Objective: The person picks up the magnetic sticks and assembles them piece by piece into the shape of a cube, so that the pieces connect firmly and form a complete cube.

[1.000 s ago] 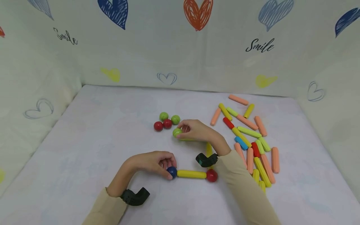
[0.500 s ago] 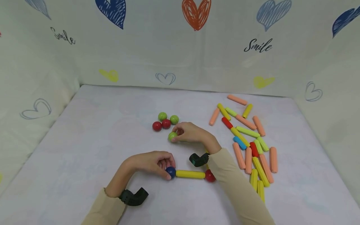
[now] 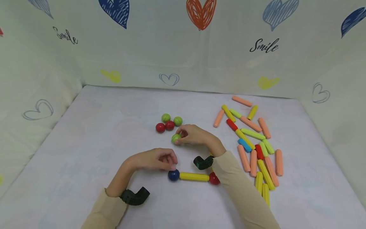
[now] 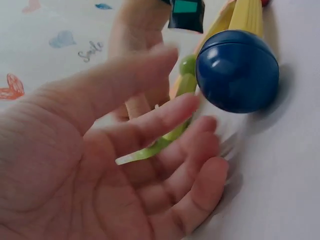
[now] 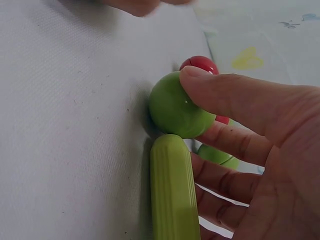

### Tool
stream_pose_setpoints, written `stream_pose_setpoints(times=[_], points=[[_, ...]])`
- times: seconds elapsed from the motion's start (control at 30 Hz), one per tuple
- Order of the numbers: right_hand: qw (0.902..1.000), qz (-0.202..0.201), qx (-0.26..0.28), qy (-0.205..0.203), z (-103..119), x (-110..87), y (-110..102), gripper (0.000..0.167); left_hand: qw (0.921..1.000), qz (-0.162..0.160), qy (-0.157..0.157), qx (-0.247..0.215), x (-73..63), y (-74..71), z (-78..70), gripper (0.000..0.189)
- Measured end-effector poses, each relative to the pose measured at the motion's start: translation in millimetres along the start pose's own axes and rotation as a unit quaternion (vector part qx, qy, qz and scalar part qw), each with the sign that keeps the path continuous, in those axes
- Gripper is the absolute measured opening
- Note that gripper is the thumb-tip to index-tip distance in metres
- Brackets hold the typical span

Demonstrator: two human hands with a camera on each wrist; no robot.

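Note:
My right hand (image 3: 197,135) pinches a green ball (image 5: 177,107) between thumb and fingers, low over the table. A light green ribbed rod (image 5: 174,190) meets that ball end-on in the right wrist view. In the head view the right hand and forearm hide most of this rod. My left hand (image 3: 152,159) hovers just above a blue ball (image 4: 237,71), its fingers loosely bent and apart from it. From the blue ball a yellow rod (image 3: 194,177) runs right to a red ball (image 3: 213,178), which the right sleeve partly covers.
Two red balls (image 3: 160,128) and two green balls (image 3: 178,121) sit grouped behind the right hand. Many loose rods in pink, yellow, green, red and blue lie on the right, such as a pink rod (image 3: 279,162). A printed cloth wall (image 3: 228,70) bounds the table's back.
My left hand has let go of the blue ball and lifted slightly up and away. The right hand has moved a little left and nearer with the green ball, then stayed.

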State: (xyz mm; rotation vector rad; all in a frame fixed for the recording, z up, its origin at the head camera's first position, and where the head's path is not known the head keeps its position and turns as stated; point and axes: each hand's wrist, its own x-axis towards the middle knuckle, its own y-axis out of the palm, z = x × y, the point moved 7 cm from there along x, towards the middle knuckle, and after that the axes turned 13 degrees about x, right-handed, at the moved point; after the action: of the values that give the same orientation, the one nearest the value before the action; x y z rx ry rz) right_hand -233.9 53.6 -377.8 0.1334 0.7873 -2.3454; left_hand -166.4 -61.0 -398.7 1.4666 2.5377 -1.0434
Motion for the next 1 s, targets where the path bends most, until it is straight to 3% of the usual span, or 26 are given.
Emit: stream_pose_setpoints(times=[0.13, 0.27, 0.37, 0.53, 0.73, 0.87, 1.0], points=[[1.0000, 0.001, -0.001, -0.002, -1.1, 0.0, -0.6, 0.034, 0.9949, -0.099, -0.008, -0.017, 2.7, -20.5, 5.9, 0.015], [1.0000, 0.003, 0.002, 0.003, -2.1, -0.6, -0.5, 0.036, 0.9785, -0.206, -0.006, 0.001, 4.0, -39.9, 10.8, 0.017], [1.0000, 0.004, 0.003, 0.008, -1.7, -2.9, -1.4, 0.040, 0.9683, -0.249, -0.005, 0.016, 7.1, -47.7, 13.1, 0.024], [0.9999, -0.010, -0.006, 0.010, 0.0, -14.4, -10.7, 0.045, 0.9675, -0.251, -0.011, 0.031, 13.2, -52.4, 12.5, 0.031], [0.9982, -0.058, 0.014, 0.006, -7.3, -48.7, -35.5, 0.047, 0.9740, -0.220, -0.026, 0.044, 19.5, -52.7, 14.3, 0.034], [0.9945, -0.097, 0.039, 0.009, -22.0, -71.8, -49.0, 0.046, 0.9768, -0.207, -0.028, 0.048, 20.5, -52.7, 14.8, 0.036], [0.9895, -0.130, 0.059, 0.020, -40.4, -83.0, -53.0, 0.042, 0.9774, -0.202, -0.035, 0.052, 20.6, -52.6, 15.8, 0.037]])
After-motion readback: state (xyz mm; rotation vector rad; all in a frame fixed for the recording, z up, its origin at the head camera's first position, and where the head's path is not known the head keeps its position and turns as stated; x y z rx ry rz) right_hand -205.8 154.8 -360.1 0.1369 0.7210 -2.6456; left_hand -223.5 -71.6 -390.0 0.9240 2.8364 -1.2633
